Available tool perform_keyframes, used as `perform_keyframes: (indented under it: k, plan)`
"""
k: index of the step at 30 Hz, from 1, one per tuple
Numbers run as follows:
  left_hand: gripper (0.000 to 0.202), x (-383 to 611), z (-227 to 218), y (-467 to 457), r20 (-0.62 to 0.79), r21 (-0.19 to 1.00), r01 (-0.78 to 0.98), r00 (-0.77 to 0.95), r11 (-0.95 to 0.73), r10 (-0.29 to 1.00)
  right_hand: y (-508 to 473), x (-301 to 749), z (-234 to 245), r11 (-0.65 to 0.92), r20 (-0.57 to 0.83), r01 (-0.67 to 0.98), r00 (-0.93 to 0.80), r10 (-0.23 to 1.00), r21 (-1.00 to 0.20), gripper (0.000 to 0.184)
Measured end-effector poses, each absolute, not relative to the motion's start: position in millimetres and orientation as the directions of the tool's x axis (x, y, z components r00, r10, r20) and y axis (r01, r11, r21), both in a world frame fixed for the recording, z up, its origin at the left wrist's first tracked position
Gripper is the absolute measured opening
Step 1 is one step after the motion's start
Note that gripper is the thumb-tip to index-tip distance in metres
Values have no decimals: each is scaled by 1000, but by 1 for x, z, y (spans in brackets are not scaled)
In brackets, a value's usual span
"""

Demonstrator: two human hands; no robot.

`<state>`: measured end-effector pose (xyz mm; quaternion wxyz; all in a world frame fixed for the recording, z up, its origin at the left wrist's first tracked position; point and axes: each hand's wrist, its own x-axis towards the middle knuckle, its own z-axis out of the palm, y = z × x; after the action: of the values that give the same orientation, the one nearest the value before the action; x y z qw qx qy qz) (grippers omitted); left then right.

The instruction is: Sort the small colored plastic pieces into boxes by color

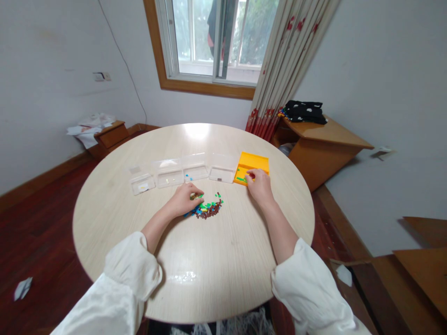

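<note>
A small heap of tiny coloured bricks point(209, 209), green, brown, blue and yellow, lies in the middle of a round pale wooden table point(195, 260). My left hand point(185, 199) rests on the heap's left side, fingers curled in a pinch on a small piece I cannot make out. My right hand point(260, 185) reaches to the front edge of a yellow tray point(252, 164) that holds a few green pieces; its fingers are curled at the tray's rim. Several clear plastic boxes point(181, 172) stand in a row to the left of the yellow tray.
A wooden corner cabinet point(321, 144) with dark folded cloth on it stands at the right. A low wooden stand point(110, 134) with papers sits by the left wall. A window and a curtain point(282, 65) are behind the table. Cardboard point(419, 274) lies on the floor at the right.
</note>
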<state>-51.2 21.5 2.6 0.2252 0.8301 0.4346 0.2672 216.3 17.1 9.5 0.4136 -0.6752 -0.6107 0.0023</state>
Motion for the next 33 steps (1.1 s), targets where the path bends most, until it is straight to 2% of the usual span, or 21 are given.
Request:
perform_keyframes:
  k: [3, 6, 10, 21, 27, 33]
  plan:
    - [18, -51, 4, 21, 235, 593, 609, 494, -526, 837, 12, 202, 12, 189, 467, 783, 142, 873, -592, 16]
    - [19, -50, 7, 20, 209, 578, 628, 504, -521, 838, 4, 183, 14, 302, 351, 717, -85, 932, -628, 13]
    - [20, -49, 9, 19, 182, 566, 651, 500, -506, 847, -3, 168, 14, 386, 237, 669, -306, 922, -635, 12]
    - [23, -48, 12, 18, 152, 579, 669, 473, -466, 868, -4, 164, 13, 395, 221, 708, -330, 918, -586, 13]
    - [21, -47, 12, 18, 168, 599, 660, 449, -453, 877, -9, 157, 20, 355, 228, 701, -272, 935, -619, 12]
    - [19, -47, 13, 17, 178, 631, 642, 426, -435, 887, -6, 155, 12, 461, 298, 693, -352, 887, -554, 19]
